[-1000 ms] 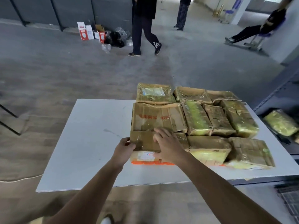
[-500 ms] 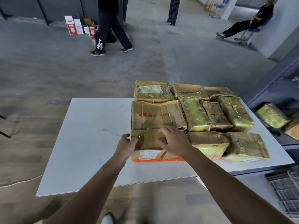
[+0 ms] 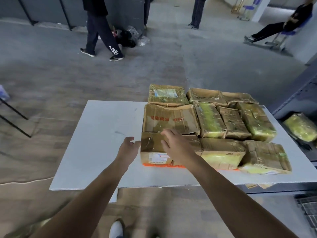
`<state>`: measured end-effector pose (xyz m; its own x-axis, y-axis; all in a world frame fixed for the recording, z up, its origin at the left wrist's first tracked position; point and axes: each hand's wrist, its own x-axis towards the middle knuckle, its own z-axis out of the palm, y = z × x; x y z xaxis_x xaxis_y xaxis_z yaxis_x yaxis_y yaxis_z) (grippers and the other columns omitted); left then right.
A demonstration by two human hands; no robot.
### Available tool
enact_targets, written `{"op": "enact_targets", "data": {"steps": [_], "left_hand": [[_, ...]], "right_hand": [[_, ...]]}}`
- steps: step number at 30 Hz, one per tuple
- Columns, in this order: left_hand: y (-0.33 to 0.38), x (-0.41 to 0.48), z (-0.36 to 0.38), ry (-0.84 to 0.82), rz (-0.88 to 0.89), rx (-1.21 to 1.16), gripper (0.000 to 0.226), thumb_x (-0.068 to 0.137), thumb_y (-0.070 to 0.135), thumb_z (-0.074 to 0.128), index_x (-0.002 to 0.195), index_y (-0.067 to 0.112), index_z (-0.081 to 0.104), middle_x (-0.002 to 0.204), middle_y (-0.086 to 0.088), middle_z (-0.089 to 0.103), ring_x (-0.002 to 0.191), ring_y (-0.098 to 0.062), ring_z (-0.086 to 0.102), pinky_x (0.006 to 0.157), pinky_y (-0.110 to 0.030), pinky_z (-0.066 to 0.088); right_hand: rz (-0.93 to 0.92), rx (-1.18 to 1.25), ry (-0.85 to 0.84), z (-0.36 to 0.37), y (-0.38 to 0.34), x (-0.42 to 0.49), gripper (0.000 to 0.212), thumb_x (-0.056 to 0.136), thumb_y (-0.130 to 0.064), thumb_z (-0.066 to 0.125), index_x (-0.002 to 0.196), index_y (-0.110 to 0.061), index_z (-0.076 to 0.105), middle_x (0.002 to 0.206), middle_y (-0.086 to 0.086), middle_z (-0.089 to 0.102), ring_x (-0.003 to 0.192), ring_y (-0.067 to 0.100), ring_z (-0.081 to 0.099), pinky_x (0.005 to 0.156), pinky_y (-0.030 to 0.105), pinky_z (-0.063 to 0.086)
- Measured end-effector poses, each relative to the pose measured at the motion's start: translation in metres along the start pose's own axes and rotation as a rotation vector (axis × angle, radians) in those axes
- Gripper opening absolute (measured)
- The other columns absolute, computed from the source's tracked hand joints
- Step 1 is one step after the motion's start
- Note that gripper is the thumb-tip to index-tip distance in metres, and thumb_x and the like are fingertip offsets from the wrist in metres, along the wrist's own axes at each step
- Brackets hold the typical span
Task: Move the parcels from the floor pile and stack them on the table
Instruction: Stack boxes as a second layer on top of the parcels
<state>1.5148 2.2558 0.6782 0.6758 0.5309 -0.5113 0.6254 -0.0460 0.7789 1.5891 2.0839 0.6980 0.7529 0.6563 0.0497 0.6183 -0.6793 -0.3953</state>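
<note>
Head view, nearest first: a white shoe [image 3: 116, 229] shows at the bottom edge, and both bare forearms reach forward over the near edge of the white table [image 3: 103, 134]. The left hand [image 3: 127, 148] has let go. Half a second ago its fingers curled against the left side of the front-left parcel [image 3: 152, 146]; now it is just beside that side, fingers loose and holding nothing. Whether a fingertip still brushes the cardboard I cannot tell. The right hand [image 3: 177, 147], which lay flat on the parcel's top before, is over the same top with fingers straight and spread, gripping nothing; contact is unclear.

The parcel itself has not shifted. It sits on the table at the near left corner of the group, with its white label [image 3: 158, 158] facing the camera and an orange strip [image 3: 164, 166] under its front edge. On its right it touches the next front-row parcel [image 3: 221, 152]. Behind it lies the large carton with red print [image 3: 169, 121], and beyond that a taped parcel with a pale label [image 3: 167, 95] at the table's far edge. More tape-wrapped parcels fill the table's right side, packed against one another.

Farther off on the grey floor, the walker in dark trousers [image 3: 103, 40] has stepped further left, and a seated person [image 3: 291, 24] remains at far right.
</note>
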Motion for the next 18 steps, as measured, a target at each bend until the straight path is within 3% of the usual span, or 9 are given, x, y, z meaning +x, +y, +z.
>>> {"op": "enact_targets", "data": {"steps": [3,6,9,12,18], "left_hand": [[-0.014,-0.015,-0.021,0.073,0.018,-0.042,0.042,0.096,0.022,0.054,0.136,0.012,0.044,0.126,-0.012,0.055,0.105,-0.028,0.057,0.096,-0.039,0.049],[-0.038,-0.036,-0.052,0.151,0.02,-0.071,0.045,0.095,0.029,0.053,0.136,0.014,0.043,0.124,-0.007,0.056,0.106,-0.024,0.055,0.099,-0.042,0.047],[-0.057,-0.057,-0.091,0.259,-0.012,-0.082,0.052,0.091,0.034,0.054,0.137,0.012,0.045,0.128,-0.007,0.056,0.113,-0.025,0.054,0.101,-0.045,0.046],[-0.084,-0.076,-0.137,0.386,-0.07,-0.154,0.071,0.07,0.045,0.051,0.133,0.013,0.05,0.126,-0.009,0.06,0.112,-0.027,0.057,0.098,-0.046,0.048],[-0.165,-0.119,-0.227,0.572,-0.139,-0.336,0.067,0.069,0.047,0.053,0.127,0.012,0.054,0.12,-0.007,0.062,0.109,-0.028,0.059,0.097,-0.046,0.048]], "right_hand": [[-0.062,0.088,0.0,0.015,-0.024,0.008,0.03,0.099,-0.023,0.049,0.128,-0.015,0.054,0.132,0.0,0.055,0.115,0.02,0.055,0.09,0.031,0.043],[-0.156,0.143,-0.039,0.034,-0.059,0.017,0.029,0.098,-0.021,0.05,0.126,-0.014,0.055,0.129,0.001,0.057,0.116,0.019,0.053,0.086,0.025,0.035],[-0.244,0.204,-0.129,0.054,-0.102,0.025,0.03,0.098,-0.02,0.049,0.127,-0.013,0.054,0.135,0.0,0.053,0.125,0.019,0.048,0.097,0.03,0.039],[-0.32,0.273,-0.196,0.074,-0.153,0.026,0.03,0.098,-0.021,0.05,0.128,-0.014,0.053,0.135,0.001,0.054,0.126,0.02,0.049,0.101,0.033,0.04],[-0.383,0.348,-0.434,0.132,-0.266,0.011,0.036,0.099,-0.029,0.048,0.134,-0.018,0.049,0.138,-0.002,0.052,0.128,0.015,0.048,0.101,0.027,0.037]]}}
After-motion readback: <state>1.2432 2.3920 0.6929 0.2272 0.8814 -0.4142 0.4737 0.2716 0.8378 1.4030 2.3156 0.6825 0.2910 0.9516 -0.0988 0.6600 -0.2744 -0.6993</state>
